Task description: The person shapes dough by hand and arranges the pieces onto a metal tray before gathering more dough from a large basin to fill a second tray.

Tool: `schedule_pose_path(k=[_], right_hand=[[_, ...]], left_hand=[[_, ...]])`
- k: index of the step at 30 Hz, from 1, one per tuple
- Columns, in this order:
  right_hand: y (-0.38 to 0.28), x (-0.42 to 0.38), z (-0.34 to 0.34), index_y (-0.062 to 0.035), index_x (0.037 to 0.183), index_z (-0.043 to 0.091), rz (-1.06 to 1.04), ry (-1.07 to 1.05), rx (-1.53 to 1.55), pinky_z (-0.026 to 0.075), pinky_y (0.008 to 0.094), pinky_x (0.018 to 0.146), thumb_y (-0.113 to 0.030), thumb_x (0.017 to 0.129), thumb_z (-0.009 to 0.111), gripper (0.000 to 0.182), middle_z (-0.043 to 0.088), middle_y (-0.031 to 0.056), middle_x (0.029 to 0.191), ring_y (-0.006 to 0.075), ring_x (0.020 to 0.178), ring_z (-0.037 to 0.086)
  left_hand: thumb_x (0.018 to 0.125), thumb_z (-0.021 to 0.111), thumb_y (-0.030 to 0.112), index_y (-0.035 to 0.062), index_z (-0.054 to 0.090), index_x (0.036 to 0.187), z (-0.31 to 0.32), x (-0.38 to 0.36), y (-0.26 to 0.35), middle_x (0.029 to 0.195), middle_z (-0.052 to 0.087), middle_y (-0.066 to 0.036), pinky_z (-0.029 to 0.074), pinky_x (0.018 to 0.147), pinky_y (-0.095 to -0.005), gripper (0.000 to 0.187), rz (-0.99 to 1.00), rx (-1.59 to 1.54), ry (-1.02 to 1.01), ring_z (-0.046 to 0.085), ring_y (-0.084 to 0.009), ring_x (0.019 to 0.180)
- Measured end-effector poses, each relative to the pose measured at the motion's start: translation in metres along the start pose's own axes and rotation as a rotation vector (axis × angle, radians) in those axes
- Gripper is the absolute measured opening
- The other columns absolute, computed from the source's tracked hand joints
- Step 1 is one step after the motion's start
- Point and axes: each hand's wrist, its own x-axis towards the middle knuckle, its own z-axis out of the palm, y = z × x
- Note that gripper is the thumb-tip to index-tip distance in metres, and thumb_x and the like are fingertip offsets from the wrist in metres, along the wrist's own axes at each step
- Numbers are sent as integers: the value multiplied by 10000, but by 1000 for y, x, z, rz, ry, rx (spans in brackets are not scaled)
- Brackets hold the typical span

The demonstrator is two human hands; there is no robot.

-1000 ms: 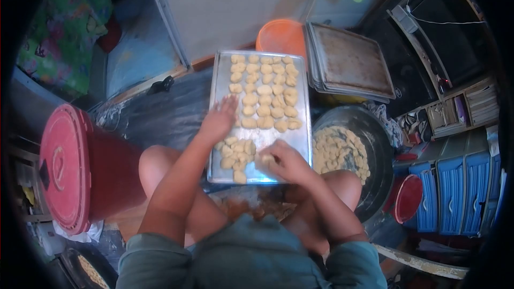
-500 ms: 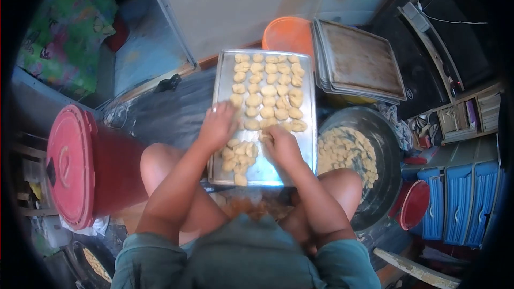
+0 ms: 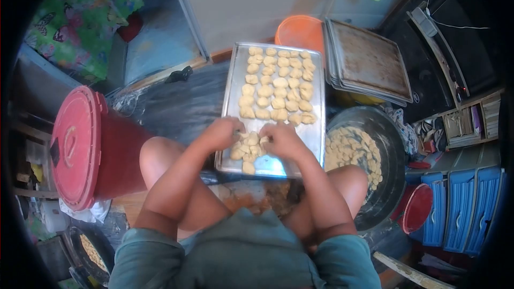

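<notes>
A metal tray (image 3: 318, 144) lies in front of me, with rows of pale dough pieces (image 3: 280, 82) over its far part. Near its front left is a loose heap of dough pieces (image 3: 248, 149). My left hand (image 3: 224, 132) is at the heap's left side, fingers closed in a pinch at a dough piece. At the heap's right side my right hand (image 3: 280, 139) also has its fingers pinched on dough. The fingertips of both hands are partly hidden by the dough and the knuckles.
A large dark basin (image 3: 393, 182) with many flat dough pieces stands right of the tray. Stacked trays (image 3: 369, 61) and an orange bucket (image 3: 301, 31) are beyond it. At the left stands a red lidded bin (image 3: 80, 147). A small red bucket (image 3: 416, 208) is at the right.
My left hand has moved from the left end of the rows down to the heap. My right hand has come down beside the heap. The rows now reach the left side in the nearest line.
</notes>
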Motion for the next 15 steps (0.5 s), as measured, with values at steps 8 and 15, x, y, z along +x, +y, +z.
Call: schedule_pose_path(k=[8,15], right_hand=[[16,25,45,-62,948,649,-166,371,-14,477,408,744,-104,742,657,211,619,120,891,341,826,581],[10,-3,-7,-60,958,657,82,332,-18,463,437,796,-115,754,653,211,610,143,929,351,885,579]], left_hand=[[774,606,94,78,659,957,3,16,-8,937,625,-148,483,781,-395,190,72,78,166,594,-349,886],[780,585,104,72,656,926,1,20,14,954,607,-72,426,853,-396,165,163,185,177,562,-274,968]])
